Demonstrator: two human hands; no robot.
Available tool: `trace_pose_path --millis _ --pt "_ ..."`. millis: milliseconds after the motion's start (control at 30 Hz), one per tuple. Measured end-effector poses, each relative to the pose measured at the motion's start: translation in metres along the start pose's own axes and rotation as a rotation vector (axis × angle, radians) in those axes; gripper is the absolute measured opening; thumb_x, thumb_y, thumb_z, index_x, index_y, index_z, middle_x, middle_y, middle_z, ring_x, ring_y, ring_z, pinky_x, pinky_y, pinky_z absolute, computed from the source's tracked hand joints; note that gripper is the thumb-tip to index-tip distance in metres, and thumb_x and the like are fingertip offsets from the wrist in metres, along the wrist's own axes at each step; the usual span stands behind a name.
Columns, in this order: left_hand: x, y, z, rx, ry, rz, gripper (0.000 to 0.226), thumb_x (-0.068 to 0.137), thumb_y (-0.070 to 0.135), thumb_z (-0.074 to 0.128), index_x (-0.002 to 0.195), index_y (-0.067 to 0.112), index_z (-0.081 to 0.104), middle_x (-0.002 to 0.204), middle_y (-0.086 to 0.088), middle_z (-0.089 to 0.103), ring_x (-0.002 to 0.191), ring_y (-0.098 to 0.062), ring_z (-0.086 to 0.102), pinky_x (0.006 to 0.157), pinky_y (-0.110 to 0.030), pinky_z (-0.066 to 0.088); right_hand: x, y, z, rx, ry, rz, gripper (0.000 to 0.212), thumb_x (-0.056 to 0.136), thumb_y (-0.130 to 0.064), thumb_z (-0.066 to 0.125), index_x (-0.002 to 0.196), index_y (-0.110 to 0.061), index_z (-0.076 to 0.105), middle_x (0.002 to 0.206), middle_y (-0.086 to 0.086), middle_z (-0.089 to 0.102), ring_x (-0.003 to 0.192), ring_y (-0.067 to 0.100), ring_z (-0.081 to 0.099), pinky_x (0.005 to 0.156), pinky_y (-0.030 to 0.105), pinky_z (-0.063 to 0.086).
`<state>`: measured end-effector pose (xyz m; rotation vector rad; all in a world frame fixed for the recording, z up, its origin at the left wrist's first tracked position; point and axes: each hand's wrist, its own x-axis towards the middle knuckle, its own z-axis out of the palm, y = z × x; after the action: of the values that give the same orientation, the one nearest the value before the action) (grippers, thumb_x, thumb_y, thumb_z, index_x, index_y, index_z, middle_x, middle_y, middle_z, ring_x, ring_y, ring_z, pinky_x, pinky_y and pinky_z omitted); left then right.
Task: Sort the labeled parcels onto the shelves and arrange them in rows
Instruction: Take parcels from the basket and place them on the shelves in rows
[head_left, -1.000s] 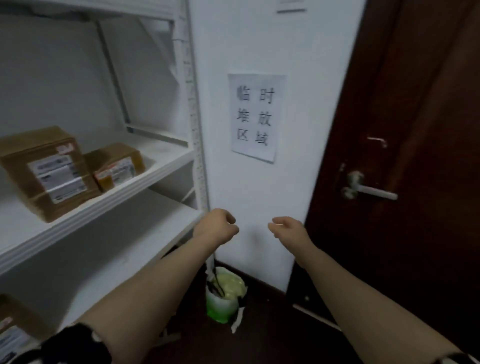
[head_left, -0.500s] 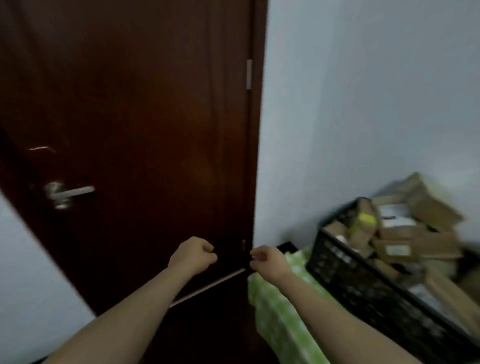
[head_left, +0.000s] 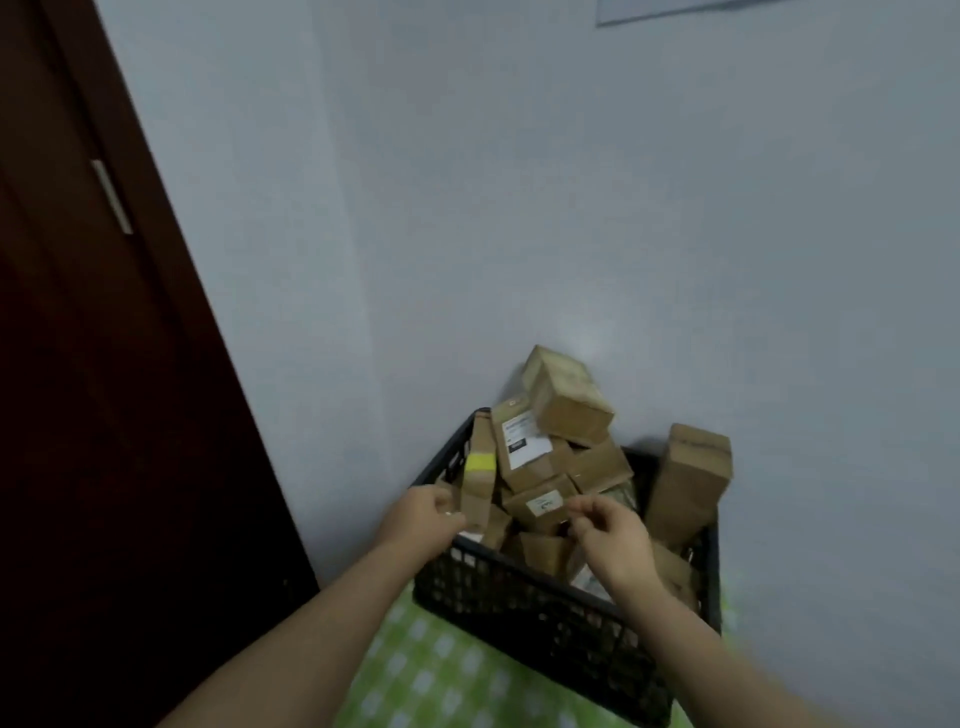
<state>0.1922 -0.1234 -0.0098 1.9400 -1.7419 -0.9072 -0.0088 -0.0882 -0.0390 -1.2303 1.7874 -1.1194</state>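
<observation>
A black plastic crate (head_left: 545, 613) is heaped with several brown cardboard parcels. A slim parcel with a yellow tape band (head_left: 480, 467) stands at its left side. Beside it a parcel with a white label (head_left: 524, 447) leans, and a small labelled one (head_left: 540, 506) lies lower. A tall parcel (head_left: 691, 478) stands at the right. My left hand (head_left: 421, 519) is curled in a fist over the near rim, right by the yellow-banded parcel, and holds nothing. My right hand (head_left: 613, 535) hovers above the parcels with loosely bent fingers, empty. No shelf is in view.
The crate stands on a green checked cloth (head_left: 441, 670) in a corner of pale walls. A dark brown door (head_left: 104, 415) fills the left side. The edge of a paper sheet (head_left: 675, 10) shows high on the right wall.
The view has swung right, from the shelves past the door to the crate. Both hands have moved forward over the crate's near rim. The right fingers have loosened.
</observation>
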Motion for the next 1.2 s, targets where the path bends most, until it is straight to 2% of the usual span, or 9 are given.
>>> trace_pose_path --millis 133,200,300,433,633,767,933,1067,1200 --pt "0.068 0.043 0.018 -0.14 -0.034 0.066 0.008 0.089 0.03 0.062 0.082 0.027 0.063 0.084 0.008 0.06 0.091 -0.017 0.057 0.078 -0.025 0.041 0.056 0.0 -0.024 0.03 0.159 0.03 0.015 0.095 -0.011 0.052 0.103 -0.018 0.063 0.094 -0.001 0.066 0.09 0.018 0.062 0.08 0.032 0.05" --pt "0.102 0.062 0.025 -0.219 -0.056 0.077 0.027 0.091 0.032 0.059 0.066 0.029 0.051 0.07 0.012 0.05 0.071 -0.01 0.052 0.064 -0.024 0.04 0.088 -0.001 -0.03 0.028 0.209 0.06 0.02 0.096 -0.012 0.051 0.112 -0.012 0.063 0.1 0.002 0.067 0.093 0.02 0.062 0.083 0.035 0.051" --pt "0.146 0.085 0.033 -0.362 -0.1 0.086 0.02 0.09 0.041 0.06 0.085 0.023 0.065 0.081 0.006 0.06 0.075 -0.01 0.057 0.065 -0.024 0.045 0.13 -0.008 -0.031 0.018 0.23 0.12 0.033 0.096 -0.016 0.052 0.127 -0.006 0.056 0.12 0.009 0.063 0.109 0.024 0.058 0.092 0.034 0.046" --pt "0.19 0.114 0.05 -0.511 -0.239 0.006 0.063 0.083 0.055 0.063 0.134 0.02 0.052 0.127 -0.002 0.057 0.11 -0.023 0.056 0.078 -0.027 0.046 0.177 -0.013 -0.027 0.024 0.177 0.208 0.052 0.098 -0.023 0.05 0.145 -0.006 0.034 0.141 0.012 0.046 0.13 0.027 0.044 0.105 0.034 0.035" --pt "0.217 0.13 0.077 -0.664 -0.358 -0.175 0.109 0.054 0.064 0.079 0.144 0.019 0.036 0.14 -0.003 0.047 0.127 -0.029 0.046 0.105 -0.042 0.04 0.214 0.001 -0.02 0.232 0.143 0.305 0.06 0.093 -0.028 0.059 0.144 -0.005 0.035 0.142 0.012 0.045 0.128 0.028 0.046 0.109 0.044 0.037" --pt "0.218 0.128 0.079 -0.82 -0.328 -0.207 0.067 0.068 0.033 0.08 0.125 0.011 0.052 0.112 -0.009 0.065 0.099 -0.025 0.065 0.088 -0.04 0.055 0.21 0.005 -0.021 0.344 0.138 0.243 0.052 0.087 -0.031 0.067 0.131 -0.008 0.053 0.127 0.008 0.058 0.119 0.026 0.053 0.106 0.045 0.041" --pt "0.163 0.127 0.049 -0.981 -0.462 -0.122 0.018 0.09 0.008 0.06 0.108 0.005 0.06 0.093 -0.009 0.07 0.083 -0.021 0.067 0.066 -0.027 0.056 0.188 -0.001 -0.043 0.531 -0.104 0.263 0.082 0.056 -0.056 0.081 0.122 -0.014 0.058 0.118 0.007 0.062 0.11 0.026 0.058 0.092 0.044 0.051" --pt "0.11 0.108 0.032 -1.006 -0.359 -0.097 0.025 0.087 0.006 0.06 0.112 0.004 0.062 0.1 -0.009 0.072 0.095 -0.023 0.066 0.079 -0.03 0.053 0.166 -0.018 -0.047 0.727 -0.36 0.267 0.042 0.076 -0.016 0.074 0.114 -0.002 0.061 0.112 0.017 0.067 0.1 0.027 0.066 0.076 0.035 0.058" --pt "0.051 0.085 0.003 -1.053 -0.013 -0.209 0.04 0.09 0.021 0.061 0.124 0.0 0.054 0.109 -0.013 0.064 0.097 -0.023 0.06 0.08 -0.026 0.052 0.13 -0.035 -0.03 0.323 -0.409 -0.06 0.065 0.063 -0.006 0.082 0.119 -0.013 0.051 0.107 0.004 0.066 0.091 0.018 0.066 0.075 0.034 0.057"
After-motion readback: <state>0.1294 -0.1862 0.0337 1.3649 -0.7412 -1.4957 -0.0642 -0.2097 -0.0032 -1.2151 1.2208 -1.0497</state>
